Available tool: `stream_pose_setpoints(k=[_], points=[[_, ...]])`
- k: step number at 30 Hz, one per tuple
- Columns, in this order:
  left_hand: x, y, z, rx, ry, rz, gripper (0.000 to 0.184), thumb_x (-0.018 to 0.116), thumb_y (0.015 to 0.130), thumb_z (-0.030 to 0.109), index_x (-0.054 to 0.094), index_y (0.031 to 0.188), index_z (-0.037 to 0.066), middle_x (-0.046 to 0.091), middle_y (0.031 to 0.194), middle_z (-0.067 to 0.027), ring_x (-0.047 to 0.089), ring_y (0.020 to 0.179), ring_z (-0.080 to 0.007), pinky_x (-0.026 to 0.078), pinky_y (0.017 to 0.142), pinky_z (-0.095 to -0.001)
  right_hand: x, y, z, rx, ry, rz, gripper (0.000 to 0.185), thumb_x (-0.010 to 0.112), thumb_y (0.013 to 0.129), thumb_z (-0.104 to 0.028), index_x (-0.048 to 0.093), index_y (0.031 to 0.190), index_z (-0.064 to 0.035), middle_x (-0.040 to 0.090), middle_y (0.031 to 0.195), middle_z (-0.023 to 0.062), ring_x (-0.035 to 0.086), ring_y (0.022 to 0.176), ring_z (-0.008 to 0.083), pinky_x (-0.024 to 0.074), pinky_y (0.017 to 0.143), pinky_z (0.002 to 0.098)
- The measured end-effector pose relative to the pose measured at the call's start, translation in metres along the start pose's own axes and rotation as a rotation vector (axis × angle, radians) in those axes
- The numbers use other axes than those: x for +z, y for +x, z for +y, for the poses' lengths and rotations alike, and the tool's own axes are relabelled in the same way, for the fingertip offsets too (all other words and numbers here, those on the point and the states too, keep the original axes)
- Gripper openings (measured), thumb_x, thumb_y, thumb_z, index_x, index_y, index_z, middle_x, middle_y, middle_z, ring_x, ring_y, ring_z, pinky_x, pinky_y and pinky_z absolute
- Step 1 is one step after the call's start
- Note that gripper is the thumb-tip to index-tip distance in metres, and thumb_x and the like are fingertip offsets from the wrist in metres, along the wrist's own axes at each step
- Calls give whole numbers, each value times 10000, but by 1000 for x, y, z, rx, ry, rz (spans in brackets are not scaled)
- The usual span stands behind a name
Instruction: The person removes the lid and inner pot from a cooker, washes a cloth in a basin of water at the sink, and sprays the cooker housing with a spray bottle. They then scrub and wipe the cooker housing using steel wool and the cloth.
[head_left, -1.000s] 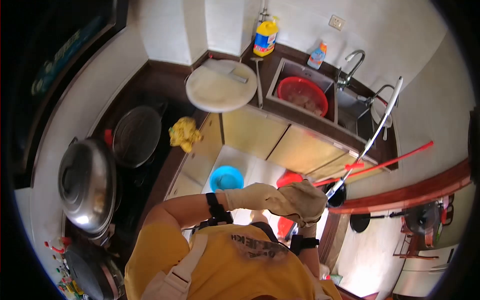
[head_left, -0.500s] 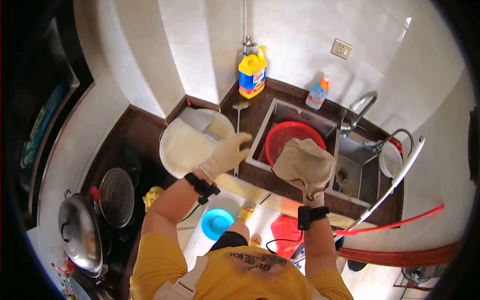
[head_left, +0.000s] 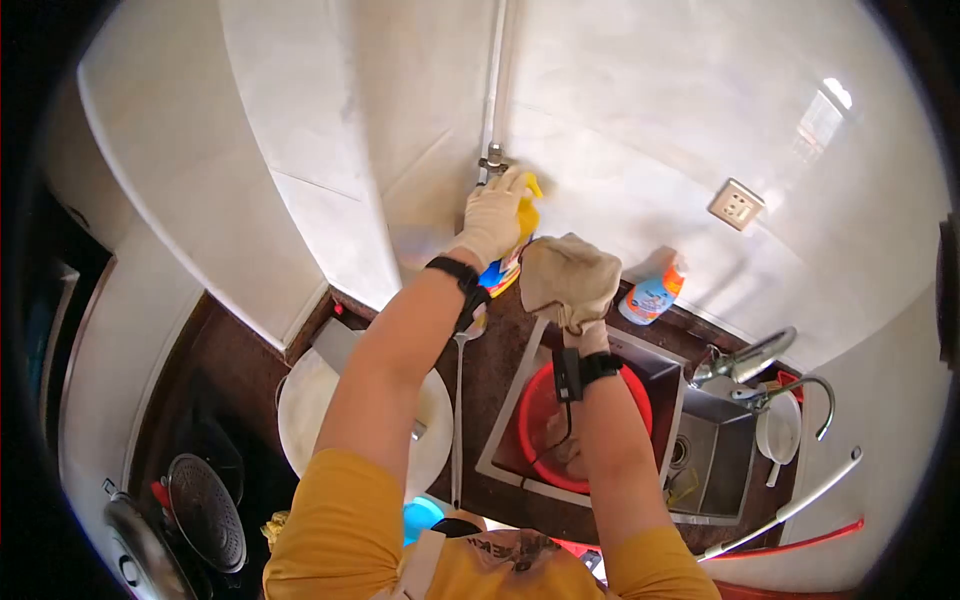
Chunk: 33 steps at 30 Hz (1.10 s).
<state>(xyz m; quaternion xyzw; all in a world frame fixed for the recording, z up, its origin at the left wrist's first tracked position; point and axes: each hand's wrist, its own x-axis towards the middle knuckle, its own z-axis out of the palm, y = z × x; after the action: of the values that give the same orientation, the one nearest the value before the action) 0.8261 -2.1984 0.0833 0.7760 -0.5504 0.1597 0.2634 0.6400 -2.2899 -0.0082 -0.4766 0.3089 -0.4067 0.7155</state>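
My left hand (head_left: 492, 218), in a pale glove, is closed around the upper part of a yellow and blue pump bottle (head_left: 527, 218) by the wall. Hand and forearm cover much of that bottle. A beige cloth (head_left: 570, 275) is in my right hand (head_left: 586, 340), draped over the fingers and hiding most of them. The cloth is raised just right of the bottle, above the sink's back left corner. Below my right forearm, a red basin (head_left: 535, 425) sits in the left sink bowl with some cloth-like material inside.
An orange-topped spray bottle (head_left: 652, 292) stands behind the sink (head_left: 505, 440), near the faucet (head_left: 750, 358). Left of the sink lies a long-handled ladle (head_left: 459, 420). A large white-filled round container (head_left: 300, 410) holds a cleaver-like blade. A lidded pot (head_left: 150, 545) is at lower left.
My left hand has moved from above the round container up to the pump bottle and closed on it. My right hand has lifted the cloth from over the basin toward that bottle. The view has shifted.
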Motion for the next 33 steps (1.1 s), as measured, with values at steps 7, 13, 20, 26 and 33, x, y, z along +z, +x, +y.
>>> stream_pose_setpoints(k=[7, 13, 20, 26, 33], points=[[30, 27, -13, 47, -180, -86, 596, 499, 873, 75, 481, 1459, 179, 409, 1564, 0, 651, 1066, -310, 544, 868, -456, 33, 93, 32, 69, 15, 36, 200, 556, 905, -58, 658, 1008, 80, 656, 996, 163, 625, 859, 238, 538, 757, 368], [40, 25, -18, 64, -200, -5, 573, 497, 861, 80, 532, 1426, 171, 485, 1510, -4, 644, 1023, -309, 540, 878, -436, 39, 99, 50, 106, 64, 53, 202, 548, 912, -69, 651, 1009, 75, 653, 1005, 164, 620, 861, 236, 536, 758, 366], [34, 26, -14, 4, -148, -98, 548, 494, 884, 100, 545, 1421, 196, 500, 1500, -16, 623, 1145, -289, 511, 970, -412, 26, 63, 35, 77, 148, 39, 204, 538, 920, -81, 644, 1010, 69, 650, 1014, 164, 615, 862, 233, 534, 759, 363], [17, 21, -13, -40, -241, -92, 576, 534, 883, 86, 499, 1453, 159, 437, 1540, -130, 501, 1333, -337, 421, 1106, -388, -14, -18, -3, 24, 239, 14, 207, 529, 928, -92, 638, 1011, 63, 647, 1022, 165, 611, 864, 231, 532, 759, 361], [-42, -132, 59, 123, -620, 354, 684, 693, 837, 63, 424, 1462, -10, 458, 1498, -208, 458, 1359, -384, 350, 1144, -456, -76, -181, -39, -17, 378, -44, 210, 519, 936, -104, 630, 1012, 57, 644, 1032, 166, 606, 866, 228, 530, 760, 359]])
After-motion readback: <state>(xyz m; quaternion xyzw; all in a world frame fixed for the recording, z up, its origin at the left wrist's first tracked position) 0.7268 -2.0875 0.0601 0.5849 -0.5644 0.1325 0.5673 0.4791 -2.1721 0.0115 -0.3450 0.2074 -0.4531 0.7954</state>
